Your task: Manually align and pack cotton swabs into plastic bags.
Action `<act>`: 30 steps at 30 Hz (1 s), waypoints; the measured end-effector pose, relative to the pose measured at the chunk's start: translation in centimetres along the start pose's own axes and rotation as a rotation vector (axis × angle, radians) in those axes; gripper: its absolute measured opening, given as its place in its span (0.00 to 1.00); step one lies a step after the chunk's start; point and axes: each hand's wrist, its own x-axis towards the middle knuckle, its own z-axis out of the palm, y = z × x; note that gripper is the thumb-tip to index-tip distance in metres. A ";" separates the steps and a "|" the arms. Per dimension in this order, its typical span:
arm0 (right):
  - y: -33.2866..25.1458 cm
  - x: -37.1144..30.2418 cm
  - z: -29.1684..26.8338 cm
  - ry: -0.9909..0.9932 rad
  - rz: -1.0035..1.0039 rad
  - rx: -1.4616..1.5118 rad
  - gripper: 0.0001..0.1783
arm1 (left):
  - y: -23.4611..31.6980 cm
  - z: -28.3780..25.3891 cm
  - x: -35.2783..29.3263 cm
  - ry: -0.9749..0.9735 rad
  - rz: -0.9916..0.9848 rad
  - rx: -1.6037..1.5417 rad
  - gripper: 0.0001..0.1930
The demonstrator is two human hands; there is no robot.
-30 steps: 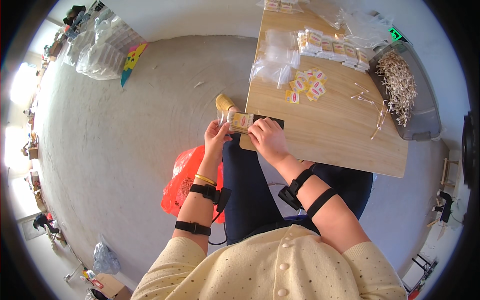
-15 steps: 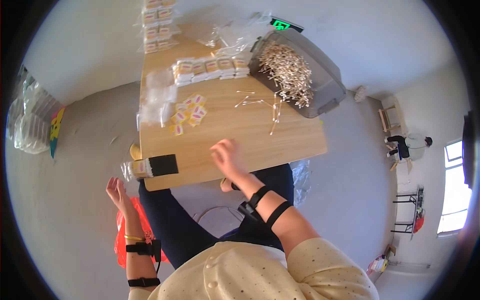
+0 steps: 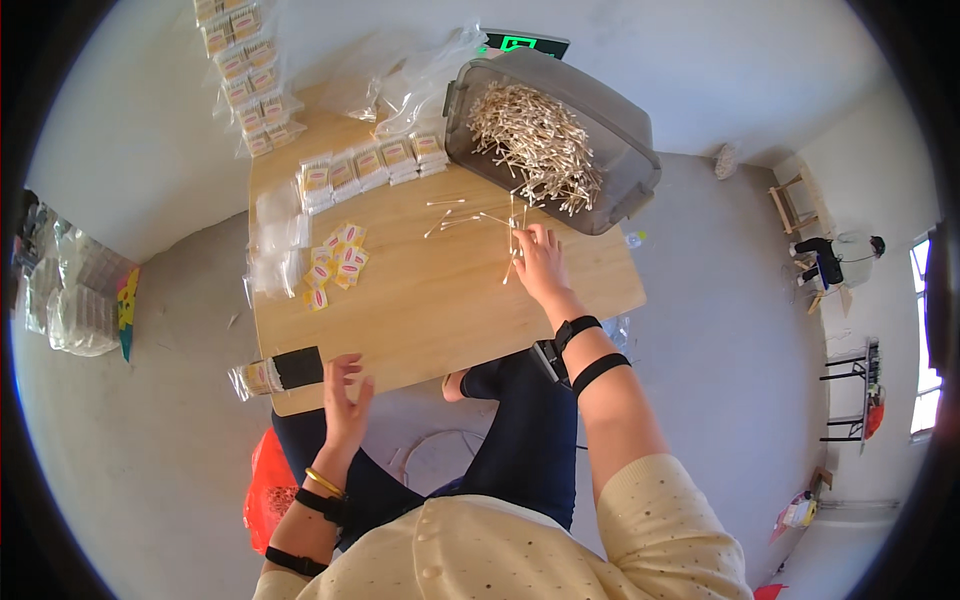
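Observation:
My right hand (image 3: 542,266) reaches over the table, its fingers apart at the loose cotton swabs (image 3: 512,212) in front of the grey bin. Whether a fingertip touches a swab I cannot tell. Open and holding nothing, my left hand (image 3: 346,398) hovers at the table's near edge, beside a black block (image 3: 298,367). Against that block lies a clear packet of swabs with a yellow label (image 3: 258,378). Many more swabs (image 3: 538,140) are heaped in the tilted grey plastic bin (image 3: 625,150).
Yellow-and-white label cards (image 3: 335,262) lie on the wooden table (image 3: 430,310), next to clear plastic bags (image 3: 280,235). Filled swab packets (image 3: 368,165) form a row behind them, and more packets (image 3: 250,85) are stacked at the far left. A red bag (image 3: 270,490) is on the floor.
My right hand has moved forward and right to the loose swabs. My left hand has come right, from beyond the packet to the table's near edge. The whole view has shifted.

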 end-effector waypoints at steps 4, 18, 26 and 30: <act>-0.6 1.3 1.0 -0.073 -0.058 0.050 0.17 | 1.9 2.5 1.6 -0.096 0.050 0.067 0.19; -4.5 -0.1 2.2 0.053 -0.023 0.347 0.09 | 3.1 8.5 9.9 -0.289 0.356 0.370 0.28; -5.7 2.3 3.5 -0.039 -0.075 0.362 0.11 | 2.7 12.3 12.0 -0.301 0.483 0.602 0.36; -4.5 7.0 3.5 -0.007 -0.030 0.251 0.12 | 2.3 12.5 12.0 -0.378 0.534 0.776 0.35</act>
